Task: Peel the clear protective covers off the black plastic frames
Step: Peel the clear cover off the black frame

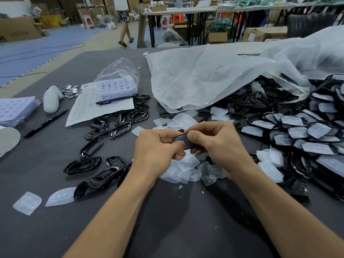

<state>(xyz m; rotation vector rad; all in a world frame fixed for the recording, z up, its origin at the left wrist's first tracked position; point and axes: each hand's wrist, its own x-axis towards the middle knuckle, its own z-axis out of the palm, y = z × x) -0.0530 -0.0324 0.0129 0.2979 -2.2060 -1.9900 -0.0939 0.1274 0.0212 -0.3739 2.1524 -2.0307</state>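
Note:
Both hands hold one black plastic frame (183, 140) above the middle of the grey table. My left hand (158, 151) grips its left end with curled fingers. My right hand (214, 142) pinches its right end, thumb on top. Most of the frame is hidden by my fingers, and I cannot tell whether a cover is on it. Loose clear covers (188, 170) lie in a heap just under my hands. Several bare black frames (96, 161) are scattered to the left. A big pile of frames still wearing clear covers (301, 135) fills the right side.
A large clear plastic bag (204, 79) spills frames at the back right. To the left lie a paper sheet (100, 107) with a pen, a lilac tray (116, 88), a black marker (46, 123), small metal parts (71, 91) and two clear covers (28, 202).

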